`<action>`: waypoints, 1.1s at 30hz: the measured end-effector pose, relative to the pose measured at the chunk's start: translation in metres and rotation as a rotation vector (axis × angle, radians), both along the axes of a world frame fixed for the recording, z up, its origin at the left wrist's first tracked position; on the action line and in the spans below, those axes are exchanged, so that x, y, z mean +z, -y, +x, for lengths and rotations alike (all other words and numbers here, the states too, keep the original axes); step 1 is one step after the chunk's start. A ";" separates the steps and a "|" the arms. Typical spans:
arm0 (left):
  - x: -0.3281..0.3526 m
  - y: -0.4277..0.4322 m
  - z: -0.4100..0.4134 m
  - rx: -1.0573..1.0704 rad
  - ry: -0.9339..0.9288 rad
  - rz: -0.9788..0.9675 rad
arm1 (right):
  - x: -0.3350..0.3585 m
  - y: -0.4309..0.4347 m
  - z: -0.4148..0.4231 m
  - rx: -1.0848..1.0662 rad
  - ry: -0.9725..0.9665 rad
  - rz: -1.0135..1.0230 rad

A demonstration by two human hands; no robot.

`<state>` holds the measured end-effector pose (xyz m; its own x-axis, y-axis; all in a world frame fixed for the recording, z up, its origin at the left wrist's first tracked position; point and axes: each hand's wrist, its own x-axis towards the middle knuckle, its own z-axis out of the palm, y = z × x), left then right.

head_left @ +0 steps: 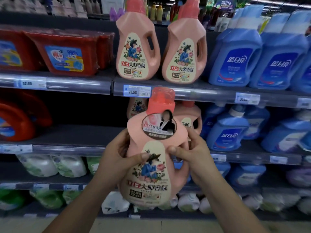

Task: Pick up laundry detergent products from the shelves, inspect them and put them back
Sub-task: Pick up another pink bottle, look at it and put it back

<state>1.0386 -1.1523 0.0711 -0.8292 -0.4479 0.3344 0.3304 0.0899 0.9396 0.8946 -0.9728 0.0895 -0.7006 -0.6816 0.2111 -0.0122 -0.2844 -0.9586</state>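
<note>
Nearest, pink bottle [151,174] held upright in front of the shelves [210,95]: left hand [114,160] curled round its left side, thumb on the label; right hand [193,155] gripping the handle side. Beyond, two matching bottles [137,47] on the upper one, red tubs [67,54] left, blue bottles [235,59] right.

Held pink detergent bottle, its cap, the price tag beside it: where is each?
pink detergent bottle [151,175], head view, front label.
cap [162,101], head view, its side.
price tag [137,90], head view, its face.

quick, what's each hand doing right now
Left hand: grips the pink detergent bottle on its left side, thumb across the label.
Right hand: grips the same bottle at its handle side.
</note>
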 end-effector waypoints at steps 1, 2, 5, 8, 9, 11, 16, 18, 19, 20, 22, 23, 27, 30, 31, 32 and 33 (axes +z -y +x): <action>-0.001 0.003 0.000 -0.032 0.012 0.015 | 0.001 0.000 -0.001 -0.012 0.029 -0.004; -0.002 0.006 0.000 -0.078 0.039 0.026 | 0.002 0.000 -0.002 -0.032 0.050 0.003; -0.011 0.012 0.003 -0.162 0.139 0.047 | 0.010 0.001 -0.006 -0.103 0.097 0.040; -0.021 0.003 0.000 -0.062 0.150 0.133 | 0.016 0.002 -0.013 -0.094 0.122 0.044; -0.023 -0.001 -0.002 -0.037 0.146 0.166 | 0.017 0.003 -0.015 -0.105 0.117 0.052; -0.025 -0.006 -0.004 -0.003 0.140 0.211 | 0.017 0.005 -0.019 -0.135 0.078 0.092; -0.026 -0.006 -0.004 0.073 0.164 0.320 | 0.014 0.015 -0.031 -0.126 0.021 0.201; -0.031 -0.002 -0.003 0.076 0.173 0.389 | 0.013 0.019 -0.036 -0.056 0.091 0.168; -0.034 0.001 -0.003 0.073 0.173 0.417 | 0.012 0.020 -0.038 -0.016 0.128 0.148; -0.038 0.006 -0.003 0.068 0.173 0.437 | 0.012 0.021 -0.040 0.017 0.162 0.132; -0.047 0.014 -0.001 0.054 0.171 0.463 | 0.013 0.022 -0.041 0.073 0.231 0.095; -0.051 0.019 0.000 0.045 0.170 0.471 | 0.013 0.023 -0.041 0.102 0.263 0.073; -0.061 0.031 0.002 0.028 0.174 0.446 | 0.011 0.029 -0.043 0.169 0.270 0.053; -0.067 0.032 0.005 0.079 0.219 0.372 | 0.000 0.033 -0.038 0.157 0.095 0.153; -0.070 0.032 0.006 0.107 0.245 0.336 | -0.007 0.034 -0.035 0.151 0.020 0.197; -0.073 0.032 0.008 0.130 0.274 0.299 | -0.015 0.037 -0.033 0.139 -0.046 0.241; -0.077 0.031 0.009 0.147 0.299 0.262 | -0.022 0.040 -0.031 0.121 -0.096 0.284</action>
